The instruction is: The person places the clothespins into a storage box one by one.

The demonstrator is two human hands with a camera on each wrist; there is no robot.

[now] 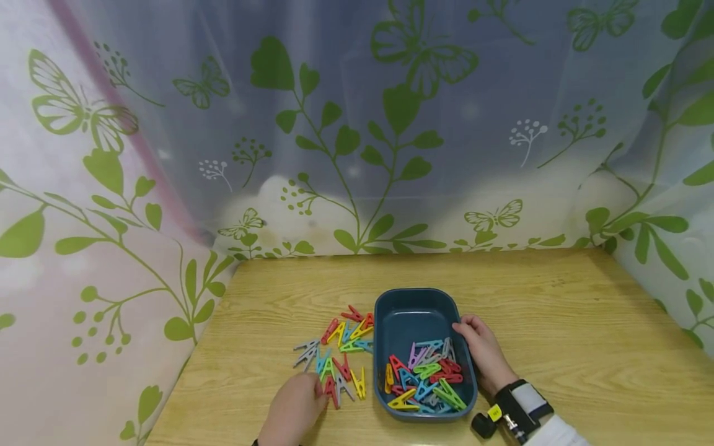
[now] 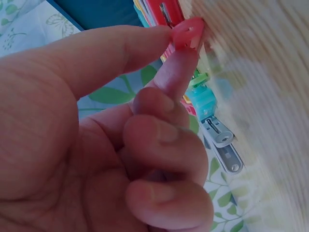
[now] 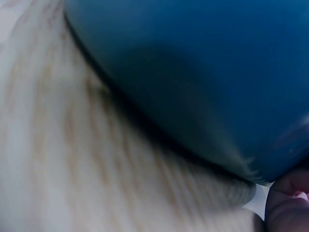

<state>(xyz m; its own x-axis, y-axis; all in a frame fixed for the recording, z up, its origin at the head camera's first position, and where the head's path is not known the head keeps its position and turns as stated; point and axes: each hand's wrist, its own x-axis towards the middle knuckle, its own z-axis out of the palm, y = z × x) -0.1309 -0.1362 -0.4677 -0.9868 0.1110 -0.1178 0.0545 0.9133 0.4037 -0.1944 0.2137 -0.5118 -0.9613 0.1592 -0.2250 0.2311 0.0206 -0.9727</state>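
My left hand [image 1: 294,404] is low over the near edge of a loose pile of clothespins [image 1: 341,365]. In the left wrist view, its thumb and index fingertip pinch the end of a red clothespin [image 2: 189,34], while the other fingers curl in below. To the right of the pile stands a dark blue plastic bin [image 1: 415,317]. Mixed-colour clothespins [image 1: 426,385] lie in the bin's near half. My right hand [image 1: 484,352] grips the bin's right side, thumb at the rim. The bin's outer wall [image 3: 207,82] fills much of the right wrist view.
Everything stands on a wood-grain table [image 1: 563,334]. A curtain [image 1: 346,155] printed with leaves and butterflies hangs along the back edge and both sides. Grey clothespins [image 1: 307,352] lie at the pile's left, and a few red and yellow ones lie close to the bin's left wall.
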